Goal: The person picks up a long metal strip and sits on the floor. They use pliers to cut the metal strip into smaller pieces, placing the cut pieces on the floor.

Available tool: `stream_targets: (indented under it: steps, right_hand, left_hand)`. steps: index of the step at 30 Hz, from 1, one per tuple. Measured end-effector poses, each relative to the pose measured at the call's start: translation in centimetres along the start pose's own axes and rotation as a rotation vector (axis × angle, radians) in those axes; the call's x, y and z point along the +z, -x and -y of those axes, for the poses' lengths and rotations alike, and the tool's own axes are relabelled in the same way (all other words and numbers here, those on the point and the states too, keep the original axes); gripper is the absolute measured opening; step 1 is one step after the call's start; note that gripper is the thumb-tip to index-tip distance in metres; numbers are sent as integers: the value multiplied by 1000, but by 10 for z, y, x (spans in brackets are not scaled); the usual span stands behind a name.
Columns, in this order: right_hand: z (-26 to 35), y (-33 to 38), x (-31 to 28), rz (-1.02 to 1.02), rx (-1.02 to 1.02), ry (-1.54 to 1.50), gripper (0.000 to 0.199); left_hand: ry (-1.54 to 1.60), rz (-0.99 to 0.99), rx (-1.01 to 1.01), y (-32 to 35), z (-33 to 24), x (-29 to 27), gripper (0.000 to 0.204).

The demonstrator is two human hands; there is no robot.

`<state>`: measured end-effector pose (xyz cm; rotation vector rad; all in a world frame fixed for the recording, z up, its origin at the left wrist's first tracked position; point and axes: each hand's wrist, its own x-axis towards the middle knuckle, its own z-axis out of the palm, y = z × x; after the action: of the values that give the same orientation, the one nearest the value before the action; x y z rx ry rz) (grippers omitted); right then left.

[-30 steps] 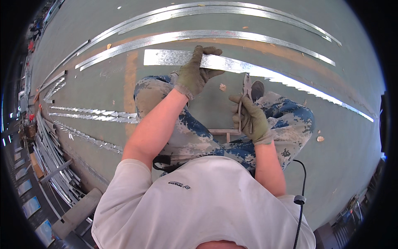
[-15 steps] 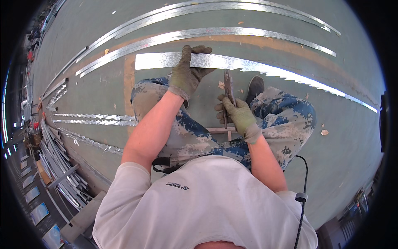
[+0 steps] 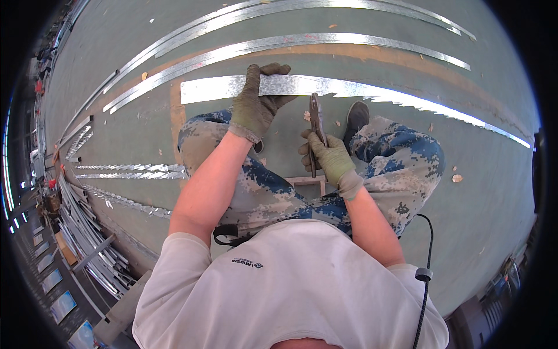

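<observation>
Two gloved hands are at work, and the right hand (image 3: 331, 158), nearer the body, is wrapped tight around the handles of metal snips (image 3: 315, 125), blades aimed away from the person. Just beyond the tips lies the galvanised strip (image 3: 349, 88), its long axis running crosswise, left to right. Farther out, the left hand (image 3: 256, 104) reaches forward, arm extended, clamping the strip's near edge beside the snips.

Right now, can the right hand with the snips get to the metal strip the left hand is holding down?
Probably yes. The right hand holds the snips with their tip right at the near edge of the strip, beside the left hand. Nothing lies between them.
</observation>
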<state>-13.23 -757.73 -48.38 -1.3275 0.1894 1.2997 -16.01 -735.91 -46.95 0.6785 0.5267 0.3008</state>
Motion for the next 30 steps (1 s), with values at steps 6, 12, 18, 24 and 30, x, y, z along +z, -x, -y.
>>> stream_targets:
  steps: [6, 12, 18, 24, 30]
  right_hand:
    - [2, 2, 4, -14, 11, -96, 31]
    - [17, 12, 0, 123, 17, -263, 32]
    - [20, 20, -6, 532, 3, -713, 40]
    - [16, 22, -13, 752, 105, -979, 41]
    - [0, 16, -13, 788, 36, -1036, 45]
  left_hand:
    - [-17, 3, -3, -2, 0, 2, 48]
    - [22, 39, 21, -3, -3, 4, 46]
    - [94, 32, 36, -3, -10, 5, 47]
    - [126, 74, 42, -4, -12, 7, 47]
    - [40, 107, 62, -2, -13, 13, 48]
